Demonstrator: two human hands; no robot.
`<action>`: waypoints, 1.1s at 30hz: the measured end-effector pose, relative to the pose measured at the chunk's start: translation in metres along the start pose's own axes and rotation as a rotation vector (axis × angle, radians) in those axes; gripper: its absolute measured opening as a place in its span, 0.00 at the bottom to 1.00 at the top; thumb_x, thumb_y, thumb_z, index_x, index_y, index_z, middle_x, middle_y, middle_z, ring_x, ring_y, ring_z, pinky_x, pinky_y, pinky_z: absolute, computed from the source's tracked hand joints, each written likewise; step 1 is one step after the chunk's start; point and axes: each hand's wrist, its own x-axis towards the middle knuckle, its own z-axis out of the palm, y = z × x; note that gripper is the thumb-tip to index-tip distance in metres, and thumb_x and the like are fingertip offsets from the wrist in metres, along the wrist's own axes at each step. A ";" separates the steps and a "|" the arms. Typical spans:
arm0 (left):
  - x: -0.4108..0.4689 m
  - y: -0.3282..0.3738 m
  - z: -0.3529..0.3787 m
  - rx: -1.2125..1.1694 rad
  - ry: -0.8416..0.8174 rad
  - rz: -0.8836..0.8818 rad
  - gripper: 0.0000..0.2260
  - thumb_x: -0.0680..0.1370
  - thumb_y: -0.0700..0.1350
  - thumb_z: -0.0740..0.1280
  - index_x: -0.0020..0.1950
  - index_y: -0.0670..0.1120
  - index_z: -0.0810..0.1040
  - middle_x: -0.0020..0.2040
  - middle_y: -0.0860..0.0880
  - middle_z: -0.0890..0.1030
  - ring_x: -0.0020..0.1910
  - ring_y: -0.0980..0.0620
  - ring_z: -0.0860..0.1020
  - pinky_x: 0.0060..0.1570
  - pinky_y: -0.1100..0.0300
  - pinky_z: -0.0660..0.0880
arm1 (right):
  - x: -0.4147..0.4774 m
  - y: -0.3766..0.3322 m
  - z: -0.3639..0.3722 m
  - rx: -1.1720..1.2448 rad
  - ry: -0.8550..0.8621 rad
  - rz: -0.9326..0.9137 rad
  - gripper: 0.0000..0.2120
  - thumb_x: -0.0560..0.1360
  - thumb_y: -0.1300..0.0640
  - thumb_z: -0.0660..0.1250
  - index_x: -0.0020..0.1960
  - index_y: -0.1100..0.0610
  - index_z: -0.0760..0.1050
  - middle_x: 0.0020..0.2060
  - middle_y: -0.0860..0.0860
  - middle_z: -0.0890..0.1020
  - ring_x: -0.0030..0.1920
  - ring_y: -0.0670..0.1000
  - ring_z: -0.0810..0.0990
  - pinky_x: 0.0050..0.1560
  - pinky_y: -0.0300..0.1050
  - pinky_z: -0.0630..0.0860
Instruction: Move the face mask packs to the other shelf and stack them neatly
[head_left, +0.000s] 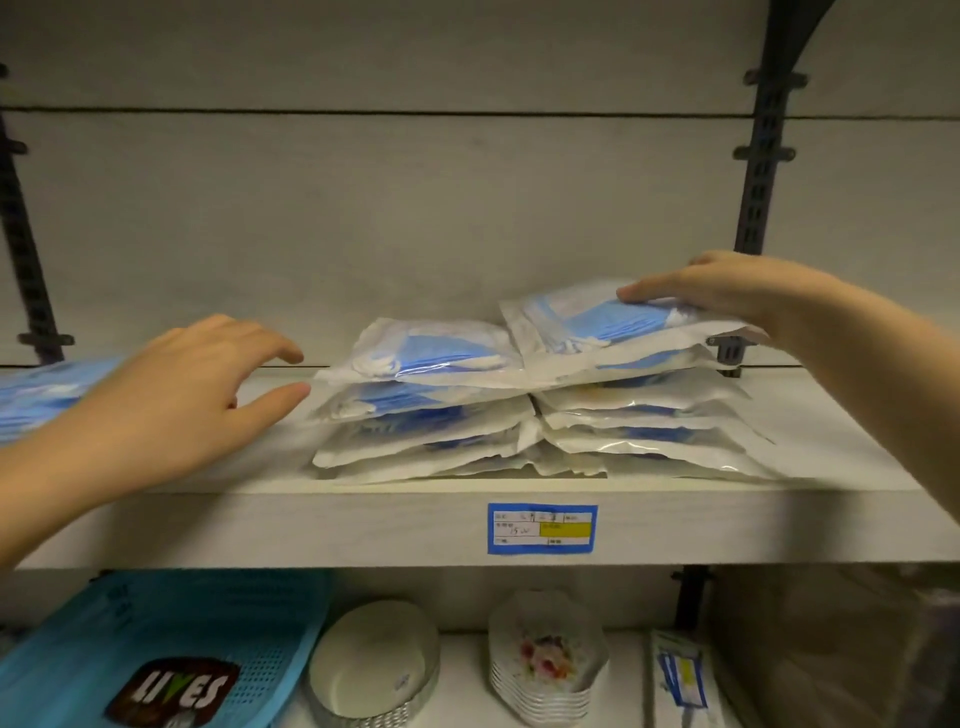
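Pressing top pack (597, 327) w/ R hand (727, 291); L hand (197, 389) beside 2 stacks (415, 421).

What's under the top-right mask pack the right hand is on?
The top pack lies on a right stack of more packs on the shelf; its left edge overlaps the left stack. The right hand rests on it. Covered pack tops and the stack's rear are hidden.
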 end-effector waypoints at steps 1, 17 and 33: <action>0.000 0.000 -0.001 0.004 0.000 0.003 0.34 0.69 0.67 0.48 0.58 0.47 0.78 0.54 0.47 0.81 0.54 0.45 0.77 0.51 0.49 0.72 | 0.001 0.002 0.001 -0.022 -0.030 -0.006 0.27 0.72 0.41 0.66 0.61 0.60 0.70 0.50 0.54 0.73 0.46 0.51 0.70 0.46 0.44 0.65; -0.025 -0.006 -0.018 0.031 -0.026 -0.074 0.32 0.70 0.64 0.49 0.59 0.45 0.79 0.54 0.46 0.83 0.52 0.43 0.78 0.50 0.47 0.74 | -0.036 -0.006 0.004 -0.428 0.213 -0.653 0.18 0.77 0.47 0.57 0.64 0.51 0.72 0.64 0.50 0.74 0.64 0.51 0.69 0.59 0.47 0.65; -0.152 -0.037 -0.078 0.330 -0.138 -0.327 0.24 0.74 0.58 0.54 0.56 0.46 0.79 0.50 0.46 0.84 0.50 0.45 0.81 0.48 0.48 0.76 | -0.108 -0.100 0.163 -0.402 -0.047 -1.281 0.15 0.77 0.46 0.57 0.62 0.45 0.69 0.60 0.44 0.75 0.61 0.46 0.70 0.60 0.45 0.69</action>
